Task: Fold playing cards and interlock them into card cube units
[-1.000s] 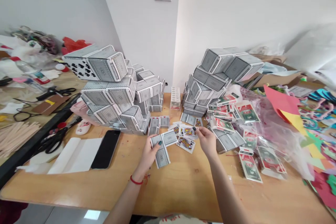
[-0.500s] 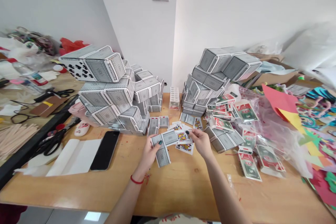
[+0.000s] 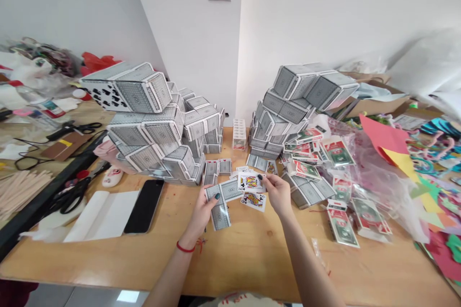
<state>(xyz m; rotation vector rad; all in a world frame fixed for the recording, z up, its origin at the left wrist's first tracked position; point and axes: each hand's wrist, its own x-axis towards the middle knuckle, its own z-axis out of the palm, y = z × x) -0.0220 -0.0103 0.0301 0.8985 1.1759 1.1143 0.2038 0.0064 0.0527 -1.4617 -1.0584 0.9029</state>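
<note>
My left hand [image 3: 204,208] pinches a few joined playing cards [image 3: 220,214], grey backs up, set at angles to one another. My right hand [image 3: 278,193] grips a king card [image 3: 251,183] by its right edge, face up, its left side meeting the end of the joined cards. Another face card [image 3: 253,201] lies face up on the table just below it. More loose cards [image 3: 257,161] lie behind my hands, partly covered. Two grey-backed cards [image 3: 211,170] rest on the table beyond my left hand.
Stacks of card-covered boxes rise at left [image 3: 146,127] and right [image 3: 288,110]. Card packs [image 3: 342,228] and plastic wrap lie on the right. A phone [image 3: 144,206], white paper [image 3: 103,215] and black scissors [image 3: 70,194] are at left. A small clear box [image 3: 239,134] stands near the wall.
The king card in my right hand has tilted face up and shows more fully. My left hand and its joined cards have shifted slightly left.
</note>
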